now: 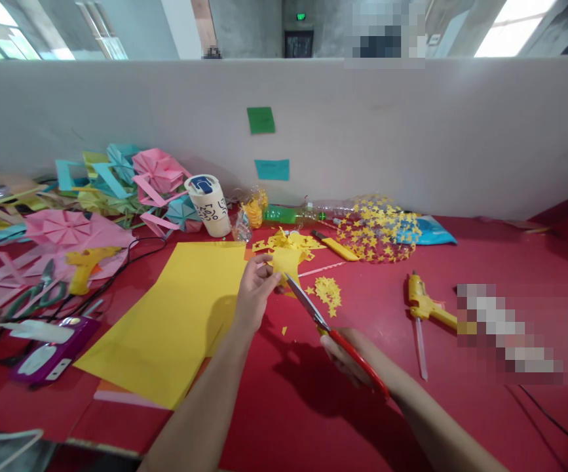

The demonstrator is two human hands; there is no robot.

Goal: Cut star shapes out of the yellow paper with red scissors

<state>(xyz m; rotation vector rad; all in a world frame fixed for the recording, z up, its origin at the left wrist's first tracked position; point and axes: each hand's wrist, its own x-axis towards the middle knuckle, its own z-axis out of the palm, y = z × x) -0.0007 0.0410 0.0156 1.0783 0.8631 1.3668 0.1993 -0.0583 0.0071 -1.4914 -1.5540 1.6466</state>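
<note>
My left hand [257, 288] pinches a small piece of yellow paper [286, 262] above the table. In my right hand [350, 354] is a pair of scissors [316, 314] with red handles; the blade tips meet the lower edge of that paper. Just right of the paper lies a small heap of cut yellow stars [329, 294]. Behind it are yellow paper scraps [284, 240], and a tiny yellow offcut [284, 331] rests below. Large yellow sheets [180, 308] lie to the left of my left hand.
On the right lies a yellow glue gun [424, 301] with a clear stick. A star-covered plastic bottle [379, 229], a yellow cutter knife [335, 246] and a white cup [209, 206] stand or lie at the back. Left are folded paper pieces [158, 170] and a purple power strip [57, 351].
</note>
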